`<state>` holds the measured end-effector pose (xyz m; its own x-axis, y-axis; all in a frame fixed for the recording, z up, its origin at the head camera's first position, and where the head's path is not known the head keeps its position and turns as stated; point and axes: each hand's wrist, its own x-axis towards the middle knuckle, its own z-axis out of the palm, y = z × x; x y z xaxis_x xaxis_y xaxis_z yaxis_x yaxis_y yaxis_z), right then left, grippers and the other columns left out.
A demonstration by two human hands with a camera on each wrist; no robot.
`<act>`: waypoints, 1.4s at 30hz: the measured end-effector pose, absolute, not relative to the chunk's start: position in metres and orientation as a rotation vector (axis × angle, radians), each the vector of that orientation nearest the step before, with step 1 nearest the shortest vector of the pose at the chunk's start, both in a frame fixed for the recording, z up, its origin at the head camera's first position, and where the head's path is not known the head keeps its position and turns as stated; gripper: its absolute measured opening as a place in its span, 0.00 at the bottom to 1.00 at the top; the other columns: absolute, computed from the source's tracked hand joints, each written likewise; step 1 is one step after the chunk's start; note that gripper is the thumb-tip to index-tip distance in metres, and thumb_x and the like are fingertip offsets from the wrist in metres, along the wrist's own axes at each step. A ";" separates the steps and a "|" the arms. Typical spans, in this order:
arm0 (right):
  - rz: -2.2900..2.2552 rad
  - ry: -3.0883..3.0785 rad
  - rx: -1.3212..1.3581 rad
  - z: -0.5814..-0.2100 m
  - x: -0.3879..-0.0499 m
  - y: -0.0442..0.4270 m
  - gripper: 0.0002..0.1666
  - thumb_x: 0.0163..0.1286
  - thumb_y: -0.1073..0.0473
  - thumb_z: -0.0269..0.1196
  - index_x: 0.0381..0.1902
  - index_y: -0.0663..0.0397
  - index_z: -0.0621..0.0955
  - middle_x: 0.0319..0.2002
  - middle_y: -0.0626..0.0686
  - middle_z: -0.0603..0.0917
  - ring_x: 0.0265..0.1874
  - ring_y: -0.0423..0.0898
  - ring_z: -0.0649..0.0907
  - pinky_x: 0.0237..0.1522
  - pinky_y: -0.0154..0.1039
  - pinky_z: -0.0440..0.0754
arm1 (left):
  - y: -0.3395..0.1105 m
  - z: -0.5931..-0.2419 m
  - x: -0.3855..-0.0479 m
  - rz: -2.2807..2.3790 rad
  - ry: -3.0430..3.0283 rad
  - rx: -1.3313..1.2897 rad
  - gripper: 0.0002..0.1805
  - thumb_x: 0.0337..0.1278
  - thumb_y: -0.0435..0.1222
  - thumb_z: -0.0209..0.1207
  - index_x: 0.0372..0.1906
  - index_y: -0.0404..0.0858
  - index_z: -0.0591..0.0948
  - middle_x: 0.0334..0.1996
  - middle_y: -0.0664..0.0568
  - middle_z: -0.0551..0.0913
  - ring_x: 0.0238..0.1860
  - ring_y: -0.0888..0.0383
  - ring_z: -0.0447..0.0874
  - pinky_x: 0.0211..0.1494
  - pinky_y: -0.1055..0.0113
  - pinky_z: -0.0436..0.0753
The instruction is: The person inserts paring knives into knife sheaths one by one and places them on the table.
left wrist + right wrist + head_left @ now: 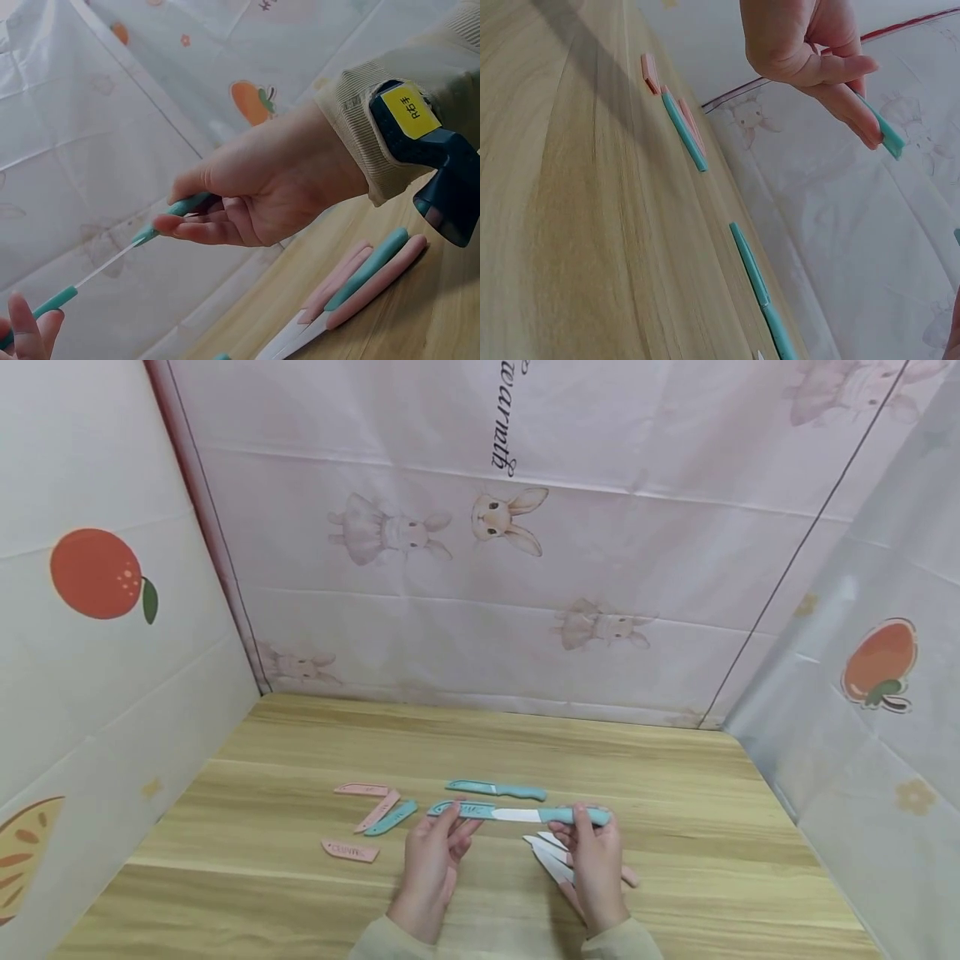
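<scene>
A teal-handled knife [540,816] and a teal sheath [477,811] are lying end to end above the desk [247,860].
The left hand [432,852] is pinching the sheath between thumb and fingers; the right hand [597,864] is gripping the knife, fingers curling round it. The knife's long axis is running left to right, nearly in line with the sheath, its tip pointing left at the sheath's mouth — whether just inside, I cannot tell. Bare knives [553,862] are lying beneath the right hand, loose sheaths [392,818] left of the left hand.
</scene>
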<state>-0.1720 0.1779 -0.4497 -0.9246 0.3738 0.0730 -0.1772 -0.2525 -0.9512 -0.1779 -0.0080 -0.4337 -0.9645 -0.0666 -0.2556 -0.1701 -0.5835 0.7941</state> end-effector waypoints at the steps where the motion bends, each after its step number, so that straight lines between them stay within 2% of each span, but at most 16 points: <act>1: 2.233 -1.653 -0.232 -0.450 -0.172 0.178 0.09 0.75 0.61 0.47 0.41 0.64 0.65 0.30 0.51 0.82 0.26 0.40 0.83 0.37 0.34 0.84 | -0.008 -0.433 -0.178 2.717 1.404 -0.406 0.19 0.66 0.36 0.52 0.55 0.27 0.70 0.41 0.42 0.84 0.37 0.59 0.85 0.28 0.80 0.80; 14: 2.225 -1.689 -0.311 -0.452 -0.173 0.177 0.10 0.75 0.60 0.48 0.42 0.64 0.65 0.31 0.51 0.81 0.27 0.40 0.83 0.37 0.33 0.84 | -0.007 -0.435 -0.179 2.695 1.411 -0.389 0.19 0.68 0.36 0.50 0.57 0.26 0.69 0.42 0.42 0.83 0.37 0.59 0.85 0.29 0.79 0.81; 24: 2.242 -1.667 -0.324 -0.455 -0.173 0.175 0.07 0.75 0.62 0.47 0.42 0.63 0.64 0.29 0.50 0.81 0.26 0.40 0.82 0.36 0.32 0.84 | -0.006 -0.438 -0.179 2.699 1.426 -0.368 0.22 0.68 0.35 0.50 0.57 0.22 0.65 0.41 0.43 0.84 0.36 0.60 0.85 0.26 0.81 0.79; 42: 2.246 -1.663 -0.346 -0.451 -0.175 0.173 0.08 0.75 0.61 0.46 0.42 0.62 0.65 0.28 0.50 0.81 0.27 0.41 0.83 0.38 0.34 0.84 | -0.004 -0.436 -0.177 2.708 1.414 -0.388 0.22 0.67 0.37 0.51 0.58 0.24 0.66 0.42 0.42 0.83 0.37 0.60 0.85 0.29 0.79 0.81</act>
<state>-0.1747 0.1735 -0.4514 -0.9181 0.3964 -0.0019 -0.1138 -0.2680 -0.9567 -0.1766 -0.0036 -0.4360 -0.9664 -0.0607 -0.2498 -0.1703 -0.5765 0.7991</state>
